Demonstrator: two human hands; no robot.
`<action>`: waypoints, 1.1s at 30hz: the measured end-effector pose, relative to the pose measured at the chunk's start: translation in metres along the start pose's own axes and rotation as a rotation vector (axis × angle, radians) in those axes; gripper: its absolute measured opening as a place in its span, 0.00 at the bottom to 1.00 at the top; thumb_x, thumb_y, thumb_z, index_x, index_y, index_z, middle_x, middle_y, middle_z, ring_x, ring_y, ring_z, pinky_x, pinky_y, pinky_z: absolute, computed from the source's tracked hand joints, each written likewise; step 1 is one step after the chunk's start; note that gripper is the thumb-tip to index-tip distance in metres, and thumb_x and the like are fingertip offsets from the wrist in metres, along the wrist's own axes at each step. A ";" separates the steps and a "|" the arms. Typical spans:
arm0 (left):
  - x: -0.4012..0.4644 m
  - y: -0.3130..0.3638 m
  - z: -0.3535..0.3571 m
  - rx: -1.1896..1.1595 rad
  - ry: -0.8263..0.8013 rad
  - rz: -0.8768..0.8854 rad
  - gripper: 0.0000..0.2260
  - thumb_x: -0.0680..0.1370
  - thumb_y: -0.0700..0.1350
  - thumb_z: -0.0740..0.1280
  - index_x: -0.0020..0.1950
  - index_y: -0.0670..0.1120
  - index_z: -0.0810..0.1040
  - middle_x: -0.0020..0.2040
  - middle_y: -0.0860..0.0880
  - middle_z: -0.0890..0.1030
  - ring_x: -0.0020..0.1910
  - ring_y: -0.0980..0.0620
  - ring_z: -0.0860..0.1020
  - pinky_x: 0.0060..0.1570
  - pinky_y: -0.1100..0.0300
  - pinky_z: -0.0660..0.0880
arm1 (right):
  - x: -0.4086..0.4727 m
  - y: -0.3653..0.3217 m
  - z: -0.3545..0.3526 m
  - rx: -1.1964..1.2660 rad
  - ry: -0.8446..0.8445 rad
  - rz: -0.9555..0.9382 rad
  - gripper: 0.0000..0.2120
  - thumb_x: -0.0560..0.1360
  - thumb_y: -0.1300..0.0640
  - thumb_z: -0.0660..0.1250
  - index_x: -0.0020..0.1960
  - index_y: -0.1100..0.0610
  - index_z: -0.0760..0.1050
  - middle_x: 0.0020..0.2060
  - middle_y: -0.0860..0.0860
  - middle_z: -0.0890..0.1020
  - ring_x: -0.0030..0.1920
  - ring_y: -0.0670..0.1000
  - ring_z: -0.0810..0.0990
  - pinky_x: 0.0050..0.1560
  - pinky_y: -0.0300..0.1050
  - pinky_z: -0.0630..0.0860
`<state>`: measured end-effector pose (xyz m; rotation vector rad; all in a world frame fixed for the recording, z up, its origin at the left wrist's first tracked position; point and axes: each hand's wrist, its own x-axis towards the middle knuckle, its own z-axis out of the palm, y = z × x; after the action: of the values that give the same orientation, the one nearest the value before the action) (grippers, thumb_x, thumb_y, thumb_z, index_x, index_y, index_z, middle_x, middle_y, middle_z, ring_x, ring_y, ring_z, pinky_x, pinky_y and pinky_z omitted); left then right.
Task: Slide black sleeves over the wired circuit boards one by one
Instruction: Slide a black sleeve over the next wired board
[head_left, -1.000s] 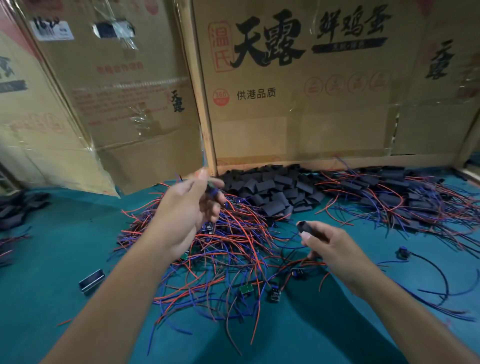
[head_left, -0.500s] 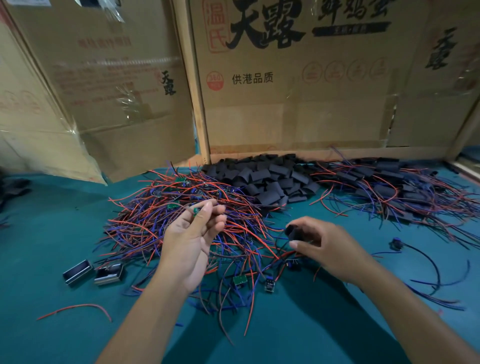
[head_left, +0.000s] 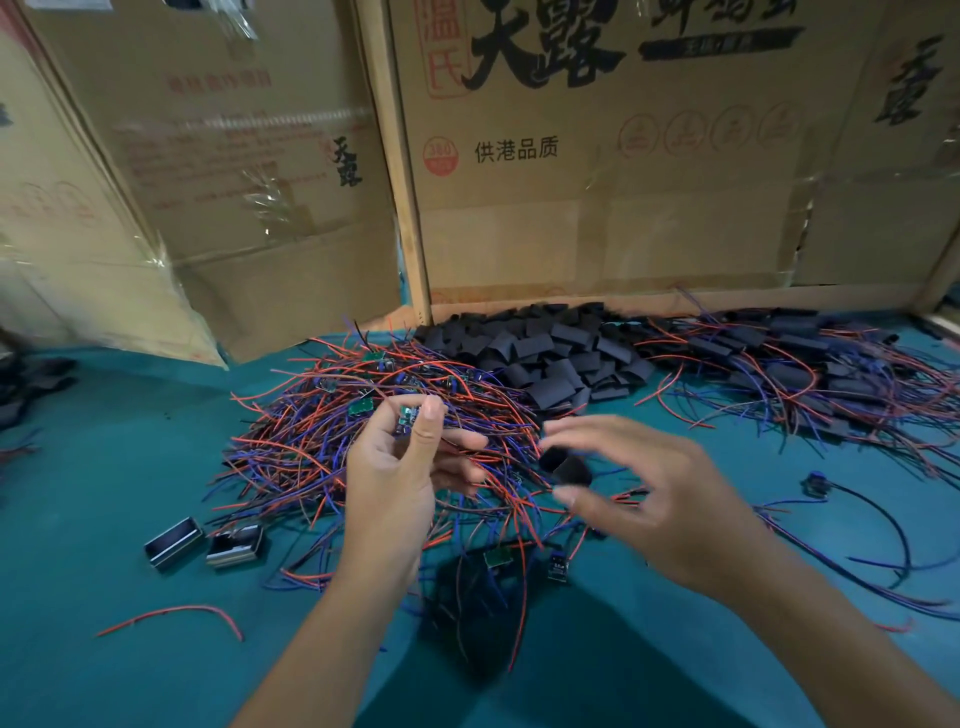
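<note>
Fingers (head_left: 563, 428) round stubby black sleeve (head_left: 565, 466)

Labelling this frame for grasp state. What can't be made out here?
Head view only:
- Circuit board in the left hand: mostly covered by the thumb and fingers.
- Black sleeve in the right hand: motion-blurred, so which end is open is unclear.
- Board wires: lost among the wire pile.
- Right-hand heap: cut by the frame edge.

Motion blurs the right hand (head_left: 660, 488) and its black sleeve (head_left: 563, 467).
</note>
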<state>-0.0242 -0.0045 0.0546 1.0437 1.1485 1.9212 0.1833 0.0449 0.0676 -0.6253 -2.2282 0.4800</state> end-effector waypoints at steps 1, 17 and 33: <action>-0.001 -0.001 0.003 0.001 -0.011 0.002 0.11 0.77 0.52 0.65 0.48 0.44 0.72 0.39 0.37 0.84 0.26 0.46 0.78 0.25 0.58 0.75 | 0.000 -0.003 0.005 0.020 -0.086 0.000 0.15 0.73 0.50 0.70 0.59 0.51 0.80 0.63 0.42 0.78 0.64 0.37 0.73 0.65 0.30 0.64; 0.002 -0.001 0.002 -0.190 0.082 -0.014 0.12 0.79 0.57 0.61 0.45 0.48 0.74 0.28 0.46 0.73 0.20 0.50 0.66 0.23 0.63 0.65 | -0.009 -0.006 0.039 0.015 -0.328 0.018 0.13 0.76 0.51 0.70 0.59 0.53 0.78 0.50 0.44 0.76 0.48 0.39 0.71 0.52 0.28 0.65; -0.006 -0.003 0.012 -0.175 -0.060 -0.163 0.15 0.80 0.49 0.59 0.44 0.39 0.78 0.31 0.47 0.72 0.26 0.52 0.67 0.27 0.63 0.67 | -0.006 0.009 0.024 -0.016 -0.311 0.077 0.09 0.75 0.51 0.70 0.55 0.48 0.78 0.49 0.41 0.78 0.50 0.39 0.75 0.52 0.30 0.69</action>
<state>-0.0106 -0.0042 0.0535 0.8797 0.9808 1.8134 0.1708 0.0455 0.0442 -0.6851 -2.5082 0.6355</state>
